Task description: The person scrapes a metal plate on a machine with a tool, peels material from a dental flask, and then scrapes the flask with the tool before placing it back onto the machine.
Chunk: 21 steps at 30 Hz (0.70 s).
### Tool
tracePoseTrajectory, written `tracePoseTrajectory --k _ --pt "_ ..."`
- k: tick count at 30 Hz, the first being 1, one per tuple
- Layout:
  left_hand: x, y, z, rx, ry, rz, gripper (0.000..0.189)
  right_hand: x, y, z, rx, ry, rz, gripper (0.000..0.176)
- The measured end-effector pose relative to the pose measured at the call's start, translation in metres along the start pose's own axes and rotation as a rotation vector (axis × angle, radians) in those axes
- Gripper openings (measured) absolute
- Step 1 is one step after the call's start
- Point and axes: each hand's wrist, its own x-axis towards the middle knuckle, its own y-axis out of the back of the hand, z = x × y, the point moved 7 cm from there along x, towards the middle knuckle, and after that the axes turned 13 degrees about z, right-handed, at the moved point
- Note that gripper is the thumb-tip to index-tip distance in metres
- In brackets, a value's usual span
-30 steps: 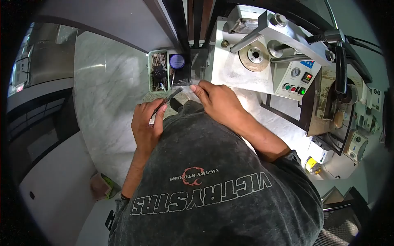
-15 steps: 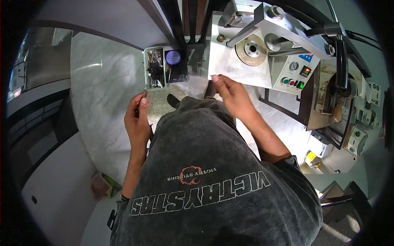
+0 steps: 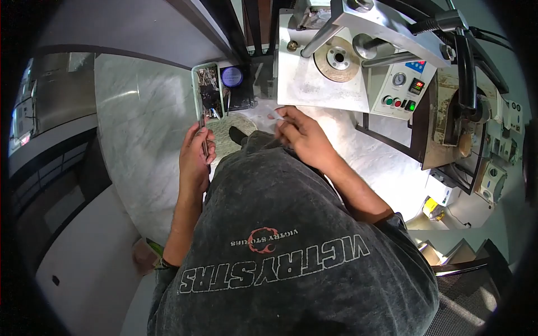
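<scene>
My left hand [image 3: 195, 151] is closed around a thin dark metal tool [image 3: 204, 143], which points up toward the green-rimmed bin [image 3: 196, 92]. That bin holds many small dark and metallic pieces. My right hand [image 3: 302, 133] has its fingers pinched on a small, pale, translucent item [image 3: 272, 113], blurred and too small to identify. It is just below the near edge of the white machine's plate [image 3: 314, 92]. Beside the bin, a round purple-blue container [image 3: 231, 77] sits on a dark tray [image 3: 242, 98].
A metal disc [image 3: 338, 57] lies on the machine plate, with metal posts around it. The control panel [image 3: 402, 92] has a gauge and lit buttons. A dark lever [image 3: 467, 84] hangs at the right. A mesh chair [image 3: 465, 297] stands at lower right.
My right hand has moved slightly left and down, and the pale item now shows at its fingertips. The tool in my left hand now shows more of its length. The view has shifted slightly.
</scene>
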Motion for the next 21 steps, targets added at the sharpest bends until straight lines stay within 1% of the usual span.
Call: tracePoseTrajectory --k 1,2,3,4,5,6,7,8,9,11,13,14,16,17,18,20,21 --pt "0.003 -0.002 -0.005 0.02 0.032 -0.05 0.034 0.0 -0.011 0.0 0.072 -0.062 -0.075 0.026" --pt "0.006 -0.001 -0.009 0.019 0.028 -0.046 0.034 0.003 -0.021 0.002 0.166 -0.093 -0.126 0.025" --pt "0.008 -0.001 -0.011 0.031 -0.005 -0.046 0.03 0.008 -0.031 0.009 0.168 -0.091 -0.131 0.025" --pt "0.01 -0.001 -0.014 0.042 -0.036 -0.047 0.026 0.014 -0.045 0.02 0.256 -0.133 -0.15 0.023" --pt "0.012 -0.001 -0.016 0.042 -0.04 -0.04 0.026 0.019 -0.057 0.027 0.344 -0.176 -0.17 0.021" --pt "0.014 -0.002 -0.018 0.057 -0.054 -0.04 0.024 0.02 -0.069 0.027 0.359 -0.268 -0.233 0.02" --pt "0.017 0.001 -0.02 0.073 -0.066 -0.038 0.023 0.023 -0.08 0.03 0.36 -0.267 -0.244 0.02" --pt "0.024 0.009 -0.027 0.113 -0.083 -0.068 0.024 0.026 -0.093 0.042 0.375 -0.353 -0.264 0.02" --pt "0.027 0.019 -0.03 0.111 -0.085 -0.056 0.024 0.029 -0.107 0.056 0.389 -0.439 -0.283 0.02" --pt "0.032 0.037 -0.037 0.082 -0.011 -0.02 0.026 0.045 -0.126 0.09 0.382 -0.48 -0.286 0.024" --pt "0.029 0.055 -0.037 0.082 -0.003 0.014 0.027 0.062 -0.138 0.142 0.31 -0.655 -0.173 0.028" --pt "0.027 0.067 -0.038 0.088 0.005 0.043 0.028 0.073 -0.142 0.168 0.2 -0.681 -0.175 0.03" --pt "0.023 0.087 -0.042 0.107 0.01 0.081 0.027 0.1 -0.159 0.249 0.221 -0.841 -0.145 0.021" --pt "0.02 0.098 -0.044 0.126 0.009 0.113 0.026 0.113 -0.166 0.288 0.234 -0.892 -0.106 0.019" --pt "0.017 0.108 -0.043 0.129 0.035 0.137 0.026 0.125 -0.167 0.306 0.254 -0.886 -0.02 0.019" --pt "0.013 0.126 -0.041 0.164 0.027 0.18 0.026 0.154 -0.177 0.329 0.176 -0.845 0.032 0.03" --pt "0.011 0.138 -0.04 0.202 0.017 0.213 0.026 0.164 -0.185 0.332 0.178 -0.854 0.024 0.03"
